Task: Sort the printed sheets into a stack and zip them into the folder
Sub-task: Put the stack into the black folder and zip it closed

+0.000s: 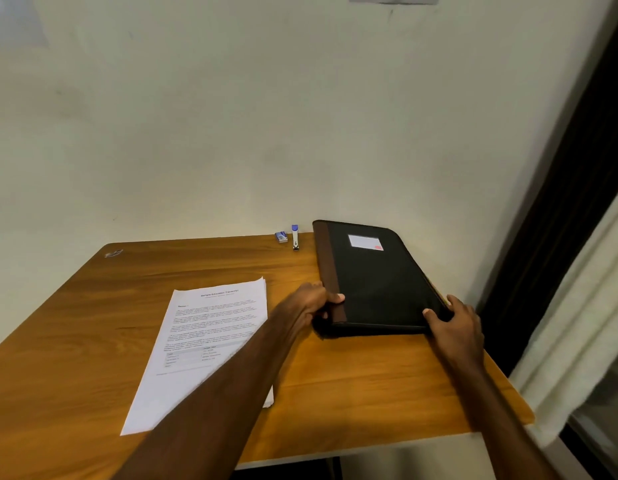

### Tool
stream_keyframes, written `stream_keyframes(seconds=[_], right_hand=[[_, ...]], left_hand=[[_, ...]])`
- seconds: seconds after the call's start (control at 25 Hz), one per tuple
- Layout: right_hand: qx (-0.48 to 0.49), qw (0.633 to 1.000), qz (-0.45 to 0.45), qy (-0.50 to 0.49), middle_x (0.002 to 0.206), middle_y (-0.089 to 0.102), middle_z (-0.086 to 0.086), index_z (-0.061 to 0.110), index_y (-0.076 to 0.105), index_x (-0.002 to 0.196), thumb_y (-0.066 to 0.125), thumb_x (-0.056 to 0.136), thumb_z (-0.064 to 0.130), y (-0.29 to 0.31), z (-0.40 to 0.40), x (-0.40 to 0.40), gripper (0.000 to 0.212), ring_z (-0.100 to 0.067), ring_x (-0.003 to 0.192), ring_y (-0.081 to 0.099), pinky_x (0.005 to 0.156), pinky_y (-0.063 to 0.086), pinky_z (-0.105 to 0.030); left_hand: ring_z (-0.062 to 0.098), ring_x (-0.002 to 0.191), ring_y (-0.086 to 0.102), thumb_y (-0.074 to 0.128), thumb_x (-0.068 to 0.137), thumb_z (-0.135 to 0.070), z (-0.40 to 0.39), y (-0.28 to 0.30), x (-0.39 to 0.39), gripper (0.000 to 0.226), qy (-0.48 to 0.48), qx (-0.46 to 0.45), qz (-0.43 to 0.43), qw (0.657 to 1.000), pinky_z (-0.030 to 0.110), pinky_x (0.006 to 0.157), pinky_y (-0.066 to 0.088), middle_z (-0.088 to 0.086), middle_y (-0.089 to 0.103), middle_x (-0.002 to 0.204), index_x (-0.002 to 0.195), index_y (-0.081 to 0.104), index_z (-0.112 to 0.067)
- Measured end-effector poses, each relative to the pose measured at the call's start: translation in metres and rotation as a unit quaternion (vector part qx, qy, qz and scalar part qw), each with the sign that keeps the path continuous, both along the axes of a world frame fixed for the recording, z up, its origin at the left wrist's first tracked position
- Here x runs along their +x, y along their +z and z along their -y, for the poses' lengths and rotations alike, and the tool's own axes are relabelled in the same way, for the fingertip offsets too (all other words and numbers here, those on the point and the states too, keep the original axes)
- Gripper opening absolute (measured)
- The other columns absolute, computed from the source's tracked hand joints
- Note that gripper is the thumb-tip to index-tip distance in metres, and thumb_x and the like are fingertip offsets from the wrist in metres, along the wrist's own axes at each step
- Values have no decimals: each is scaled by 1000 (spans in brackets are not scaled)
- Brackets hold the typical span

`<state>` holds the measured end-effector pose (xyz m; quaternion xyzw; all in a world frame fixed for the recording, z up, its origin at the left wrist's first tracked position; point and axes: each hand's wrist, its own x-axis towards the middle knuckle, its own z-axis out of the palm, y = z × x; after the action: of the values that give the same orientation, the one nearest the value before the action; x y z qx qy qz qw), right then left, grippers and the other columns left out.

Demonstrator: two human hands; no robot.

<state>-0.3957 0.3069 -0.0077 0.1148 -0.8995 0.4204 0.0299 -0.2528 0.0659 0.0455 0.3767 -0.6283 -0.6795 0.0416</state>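
Folder (377,282) sat on the right half of the table (335,382), at roughly 1 o'clock from my viewpoint. It lay flat and closed, long axis running 6-to-12, tilted slightly toward 11, far end near the wall. Rectangular with rounded corners, black woven-looking fabric, a brown strip down its left spine side, a white label with a red mark near the far end.

Left hand (312,304) gripped the near-left corner at the brown strip, thumb on top, fingers curled around the edge. Right hand (456,323) gripped the near-right corner, thumb pressed on top, fingers wrapped around the side edge.

Printed sheets (210,334) lay in a loose stack at 11 o'clock of me, left of the folder and apart from it, long axis tilted toward 1 o'clock, top edges slightly fanned. Thin white paper, black text, a small table in the lower half. My left forearm crossed over its near-right corner.

Table was smooth orange-brown woodgrain laminate. Small blue-and-silver stapler (295,237) and a blue box (281,236) sat at 12, against the wall.
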Motion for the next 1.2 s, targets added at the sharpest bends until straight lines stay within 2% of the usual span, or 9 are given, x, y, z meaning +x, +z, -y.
stream_keyframes(seconds=[0.2, 0.36, 0.48, 0.64, 0.8, 0.96, 1.04, 1.12, 1.2], right_hand=[[-71, 995, 58, 38, 120, 68, -12, 14, 61, 132, 54, 101, 50, 7, -7, 13, 48, -35, 112, 64, 97, 54, -55], [-230, 962, 116, 84, 122, 64, -13, 8, 56, 133, 48, 107, 38, 52, 12, 30, 41, -31, 110, 62, 82, 54, -37], [-271, 952, 83, 116, 129, 63, -14, 11, 51, 140, 46, 107, 40, 68, 27, 54, 44, -32, 118, 62, 96, 55, -45], [-314, 934, 73, 153, 144, 56, -9, 15, 44, 150, 48, 108, 36, 73, 50, 91, 48, -29, 133, 54, 112, 47, -51], [-372, 903, 100, 191, 137, 61, -3, 18, 48, 145, 50, 107, 28, 63, 63, 118, 39, -26, 129, 59, 110, 48, -48], [-423, 875, 136, 193, 128, 68, -6, 18, 56, 135, 76, 66, 77, 45, 64, 125, 93, -25, 118, 67, 98, 57, -41], [-433, 872, 136, 184, 124, 69, -7, 21, 60, 126, 72, 82, 63, 50, 64, 131, 62, -25, 114, 68, 88, 61, -29], [-448, 868, 126, 175, 122, 67, -11, 19, 58, 121, 49, 107, 22, 54, 64, 136, 18, -25, 108, 67, 78, 60, -22], [-441, 874, 120, 168, 121, 65, -12, 20, 57, 119, 39, 109, 10, 50, 65, 132, 24, -25, 106, 65, 77, 57, -26]], left_hand=[[29, 106, 73, 76, 90, -5, -17, -6, 51, 52, 30, 64, -132, 989, 35, 72, 64, 9, 75, 121, 139, 64, -18], [25, 115, 71, 79, 87, -4, -17, 5, 92, 57, 6, -17, -194, 981, 42, 94, 63, 1, 73, 130, 138, 64, -24], [22, 118, 70, 77, 89, -1, -5, 24, 125, 60, -11, -98, -215, 972, 41, 100, 60, -3, 71, 133, 143, 61, -20], [19, 117, 69, 72, 92, 3, 11, 32, 166, 59, -4, -140, -232, 963, 30, 89, 61, -10, 70, 128, 145, 58, -19], [29, 134, 62, 71, 93, 3, 22, 15, 194, 64, 19, -146, -219, 964, 45, 106, 55, -3, 63, 144, 151, 52, -18], [23, 134, 60, 72, 92, 6, 20, 0, 207, 67, 17, -146, -219, 965, 30, 96, 58, -15, 66, 131, 151, 51, -19], [22, 133, 63, 75, 90, 2, 22, 4, 207, 63, 7, -145, -221, 965, 31, 96, 58, -14, 70, 129, 144, 57, -26], [22, 128, 67, 81, 88, -13, 21, 25, 204, 51, 2, -158, -244, 957, 30, 95, 61, -11, 75, 126, 131, 62, -31], [21, 124, 69, 81, 85, -32, 20, 62, 197, 51, 8, -187, -293, 938, 29, 94, 61, -8, 74, 129, 132, 62, -31]])
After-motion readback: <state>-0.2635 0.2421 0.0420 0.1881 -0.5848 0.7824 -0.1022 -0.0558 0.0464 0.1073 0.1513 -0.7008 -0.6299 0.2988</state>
